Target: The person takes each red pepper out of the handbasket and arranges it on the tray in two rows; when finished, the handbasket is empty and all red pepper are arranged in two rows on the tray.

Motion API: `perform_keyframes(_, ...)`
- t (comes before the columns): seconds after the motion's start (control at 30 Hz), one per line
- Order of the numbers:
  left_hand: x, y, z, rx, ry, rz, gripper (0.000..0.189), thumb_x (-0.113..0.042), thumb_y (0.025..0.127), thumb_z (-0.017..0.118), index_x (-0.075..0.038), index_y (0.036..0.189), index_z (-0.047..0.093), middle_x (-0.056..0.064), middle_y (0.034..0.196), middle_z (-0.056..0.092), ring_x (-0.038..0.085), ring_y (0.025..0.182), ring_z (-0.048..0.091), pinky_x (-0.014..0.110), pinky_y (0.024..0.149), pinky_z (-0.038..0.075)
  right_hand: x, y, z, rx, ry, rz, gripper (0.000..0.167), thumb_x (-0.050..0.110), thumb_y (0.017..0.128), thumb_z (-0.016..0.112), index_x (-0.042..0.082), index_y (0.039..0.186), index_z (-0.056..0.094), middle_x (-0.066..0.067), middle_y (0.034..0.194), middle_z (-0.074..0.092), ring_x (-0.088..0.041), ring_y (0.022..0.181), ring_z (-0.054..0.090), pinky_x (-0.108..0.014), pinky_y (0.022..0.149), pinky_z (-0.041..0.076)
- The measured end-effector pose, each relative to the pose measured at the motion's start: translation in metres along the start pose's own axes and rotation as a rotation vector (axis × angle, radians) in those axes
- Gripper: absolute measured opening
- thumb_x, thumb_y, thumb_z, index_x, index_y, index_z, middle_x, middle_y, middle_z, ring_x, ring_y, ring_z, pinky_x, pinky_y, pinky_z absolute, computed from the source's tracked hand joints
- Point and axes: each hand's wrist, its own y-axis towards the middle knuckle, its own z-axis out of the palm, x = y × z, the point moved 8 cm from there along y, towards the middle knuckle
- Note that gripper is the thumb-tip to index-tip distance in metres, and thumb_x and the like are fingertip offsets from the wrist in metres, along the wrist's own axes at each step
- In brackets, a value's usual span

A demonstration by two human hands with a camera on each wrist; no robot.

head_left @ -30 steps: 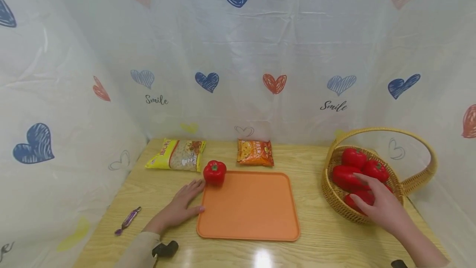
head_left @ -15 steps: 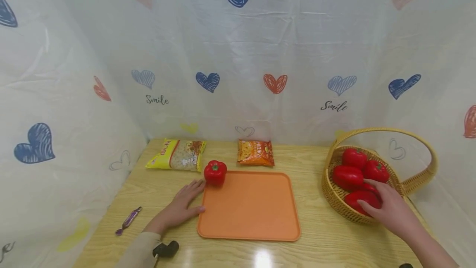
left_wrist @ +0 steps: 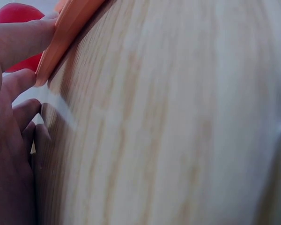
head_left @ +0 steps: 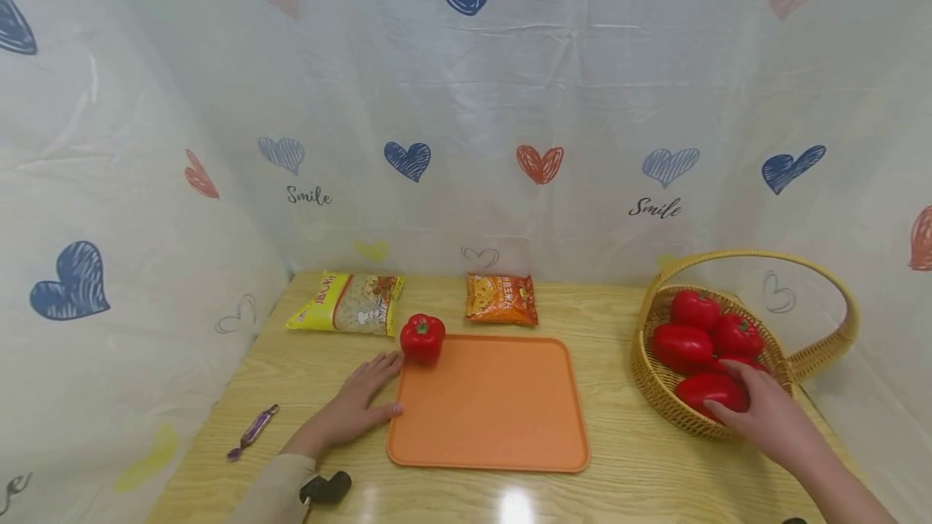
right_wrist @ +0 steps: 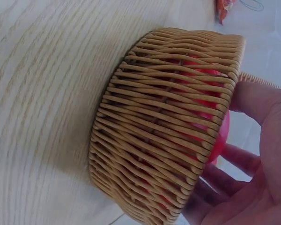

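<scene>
Your right hand [head_left: 773,417] is the nearer one: front red pepper [head_left: 708,388] sits in the wicker basket [head_left: 664,409], just left of its palm, long axis roughly left-right. Thumb's on the pepper's near side, fingers on the far side, straddling its right end; can't tell if they grip it. Your left hand [head_left: 353,406] is well apart, fingers relaxed, holding nothing, at the orange tray's [head_left: 489,404] left edge.
</scene>
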Motion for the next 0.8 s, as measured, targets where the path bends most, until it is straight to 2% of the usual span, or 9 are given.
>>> perform_keyframes(0.17, 0.002, 0.001, 0.001, 0.006, -0.002, -0.002, 0.077, -0.041, 0.097, 0.067, -0.004, 0.157, 0.036, 0.018, 0.164, 0.030, 0.042, 0.153, 0.016, 0.061, 0.122, 0.010, 0.001, 0.000, 0.003, 0.000, 0.009, -0.013, 0.082, 0.038, 0.084, 0.083, -0.012, 0.138, 0.045, -0.040, 0.129, 0.051, -0.056, 0.115, 0.047, -0.074, 0.091, 0.043)
perform_keyframes(0.47, 0.004, 0.001, 0.002, 0.003, -0.002, -0.001, 0.077, -0.043, 0.097, 0.066, -0.005, 0.158, 0.037, 0.016, 0.164, 0.030, 0.041, 0.153, 0.017, 0.059, 0.122, 0.009, 0.016, 0.004, 0.005, -0.030, 0.015, -0.080, 0.071, 0.020, 0.081, 0.085, -0.007, 0.138, 0.051, -0.036, 0.133, 0.051, -0.055, 0.119, 0.046, -0.074, 0.093, 0.043)
perform_keyframes(0.67, 0.004, 0.001, 0.002, -0.002, -0.001, 0.003, 0.077, -0.043, 0.097, 0.066, -0.005, 0.157, 0.037, 0.016, 0.164, 0.030, 0.041, 0.153, 0.018, 0.060, 0.122, 0.009, 0.022, 0.006, 0.005, -0.048, 0.010, -0.089, 0.067, 0.016, 0.081, 0.085, -0.002, 0.138, 0.052, -0.033, 0.134, 0.048, -0.053, 0.116, 0.050, -0.072, 0.091, 0.047)
perform_keyframes(0.8, 0.004, 0.000, 0.001, -0.002, -0.008, 0.001, 0.077, -0.042, 0.097, 0.066, -0.004, 0.157, 0.037, 0.016, 0.164, 0.031, 0.041, 0.153, 0.017, 0.059, 0.122, 0.008, 0.023, 0.008, 0.006, -0.060, 0.003, -0.088, 0.068, 0.017, 0.081, 0.085, -0.002, 0.137, 0.052, -0.034, 0.134, 0.047, -0.055, 0.117, 0.046, -0.074, 0.091, 0.045)
